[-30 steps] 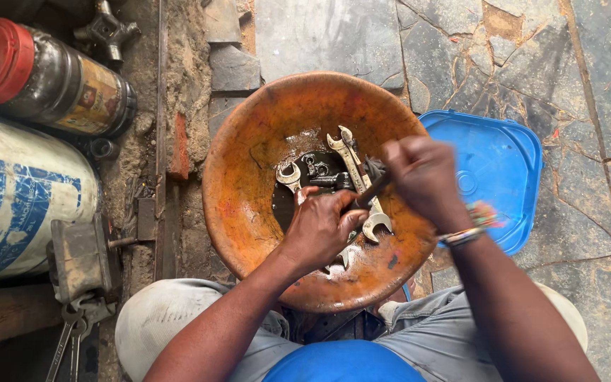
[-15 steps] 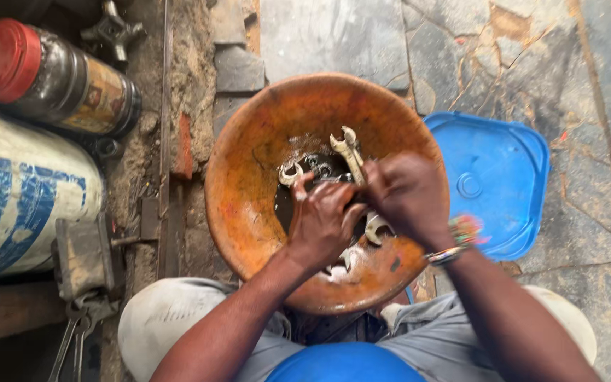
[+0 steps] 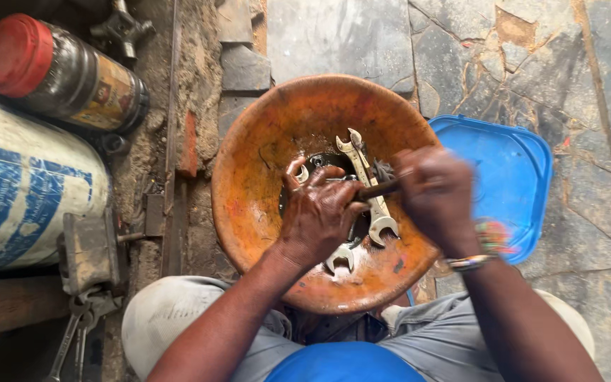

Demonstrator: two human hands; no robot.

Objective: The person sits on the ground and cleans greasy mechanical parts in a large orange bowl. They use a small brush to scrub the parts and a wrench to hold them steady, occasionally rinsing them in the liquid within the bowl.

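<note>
Orange basin (image 3: 249,184) steady, keep your left hand (image 3: 319,212) pressed flat on the part while your right hand (image 3: 436,198), fist closed around the tool handle (image 3: 376,189), works it squarely.

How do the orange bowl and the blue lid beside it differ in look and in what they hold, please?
The orange bowl is round, deep and grimy; the blue lid is squarish with rounded corners, shallow and cleaner. The orange bowl holds spanners, with both hands working in it; the blue lid shows nothing in it. The bowl's rim overlaps the lid. Both sit on the stone paving.
</note>
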